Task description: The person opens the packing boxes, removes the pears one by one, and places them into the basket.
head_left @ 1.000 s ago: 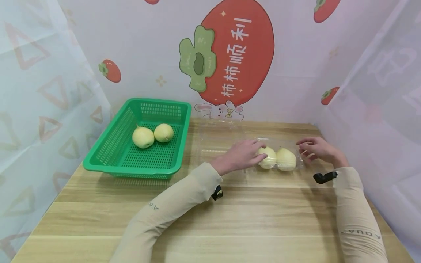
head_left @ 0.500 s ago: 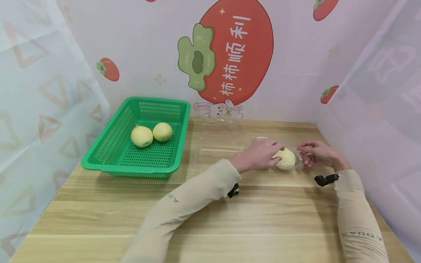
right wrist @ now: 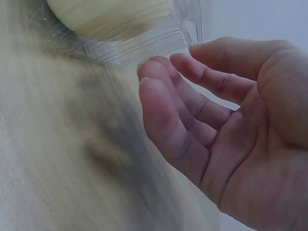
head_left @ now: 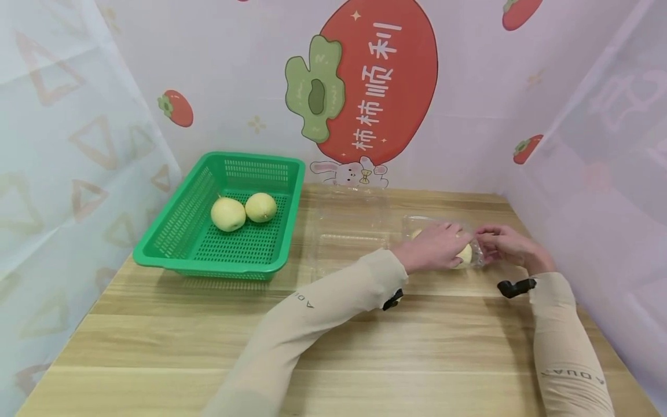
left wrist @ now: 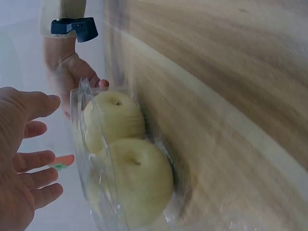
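Observation:
A clear plastic clamshell box (head_left: 411,222) lies on the table at right of centre, its lid down over pale yellow pears. Two pears (left wrist: 139,180) show through its wall in the left wrist view. My left hand (head_left: 433,246) is over the box with fingers spread and loosely bent, hiding most of the fruit from the head camera; the left wrist view has its fingers apart from the lid. At the box's right end, my right hand (head_left: 505,244) pinches the plastic edge between thumb and forefinger, other fingers curled below.
A green plastic basket (head_left: 219,267) with two more pears (head_left: 228,214) stands at the left. Between basket and pear box lies another clear plastic box (head_left: 351,236), opened out. Printed sheets (head_left: 458,116) wall the table (head_left: 417,341) at the back and both sides.
My left hand has moved right along the box, covering more of the pears. My right hand has come in from beside the box to its right edge.

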The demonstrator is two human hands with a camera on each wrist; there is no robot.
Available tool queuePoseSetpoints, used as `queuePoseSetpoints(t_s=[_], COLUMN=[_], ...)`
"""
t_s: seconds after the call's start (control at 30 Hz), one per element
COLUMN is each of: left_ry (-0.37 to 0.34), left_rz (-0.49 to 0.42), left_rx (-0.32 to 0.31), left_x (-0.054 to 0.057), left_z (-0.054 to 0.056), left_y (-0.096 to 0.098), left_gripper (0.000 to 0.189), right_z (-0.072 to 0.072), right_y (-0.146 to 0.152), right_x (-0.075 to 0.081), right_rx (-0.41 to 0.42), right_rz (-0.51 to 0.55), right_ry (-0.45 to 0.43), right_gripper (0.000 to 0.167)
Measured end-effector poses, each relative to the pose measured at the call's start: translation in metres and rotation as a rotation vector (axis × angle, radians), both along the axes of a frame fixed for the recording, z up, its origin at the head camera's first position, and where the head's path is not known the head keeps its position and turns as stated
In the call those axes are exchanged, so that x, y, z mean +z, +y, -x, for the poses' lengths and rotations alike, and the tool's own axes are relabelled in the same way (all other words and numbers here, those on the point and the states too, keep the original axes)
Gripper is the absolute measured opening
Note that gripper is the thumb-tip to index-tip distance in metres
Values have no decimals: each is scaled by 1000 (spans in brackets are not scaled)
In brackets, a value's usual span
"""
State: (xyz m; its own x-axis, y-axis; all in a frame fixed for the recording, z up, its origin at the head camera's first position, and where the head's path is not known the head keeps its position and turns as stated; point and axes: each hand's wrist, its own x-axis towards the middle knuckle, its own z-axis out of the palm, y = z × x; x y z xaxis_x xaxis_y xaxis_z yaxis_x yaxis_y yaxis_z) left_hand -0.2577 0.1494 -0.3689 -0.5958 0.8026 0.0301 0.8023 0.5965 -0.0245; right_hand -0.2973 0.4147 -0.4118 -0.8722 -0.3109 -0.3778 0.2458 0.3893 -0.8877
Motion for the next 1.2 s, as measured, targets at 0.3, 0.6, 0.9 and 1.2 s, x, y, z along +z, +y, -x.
queuePoseSetpoints(t_s=[0.3,0.6,0.9,1.2], left_ry=[-13,1,-2,-52], left_rz=[92,85,115,134], left_rx=[54,66,68,85], left_x=[-6,-15,-18,-18], left_z=[-2,-2,-1,0], left_y=[19,26,31,35], left_gripper=[63,50,48,48], right_z=[-2,-4,-3,-4], right_y=[6,11,8,10], right_x=[-7,-7,-11,-16], right_rx=[42,22,32,23], right_rz=[62,72,124,165], right_ry=[17,23,64,64], right_gripper=[13,30,20,24])
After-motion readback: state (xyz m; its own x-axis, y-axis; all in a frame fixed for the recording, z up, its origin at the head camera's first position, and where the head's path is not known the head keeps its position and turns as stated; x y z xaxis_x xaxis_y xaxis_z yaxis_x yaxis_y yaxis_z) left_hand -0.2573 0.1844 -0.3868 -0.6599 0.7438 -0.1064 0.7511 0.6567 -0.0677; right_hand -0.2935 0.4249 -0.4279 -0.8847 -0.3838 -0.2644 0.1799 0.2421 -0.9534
